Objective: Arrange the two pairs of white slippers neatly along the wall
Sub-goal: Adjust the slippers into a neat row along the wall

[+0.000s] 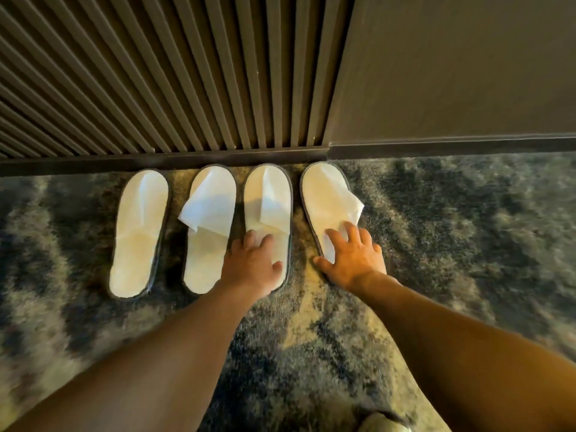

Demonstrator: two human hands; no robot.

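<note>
The ribbed wall (pixel 174 73) fills the view from 10 to 12 o'clock, with a dark skirting board (pixel 156 162) at its foot. Below it lies a mottled carpet (pixel 467 229). Four white slippers stand in a row on the carpet, toes touching or almost touching the skirting board: the first slipper (pixel 138 232) at 9 o'clock, the second slipper (pixel 208 226), the third slipper (pixel 269 198) and the fourth slipper (pixel 325 198), which is tilted a little. The left hand (pixel 251 265) lies flat, fingers apart, on the heel part of the third slipper. The right hand (pixel 353 254), fingers spread, presses on the heel of the fourth slipper, at 3 o'clock from the left hand.
</note>
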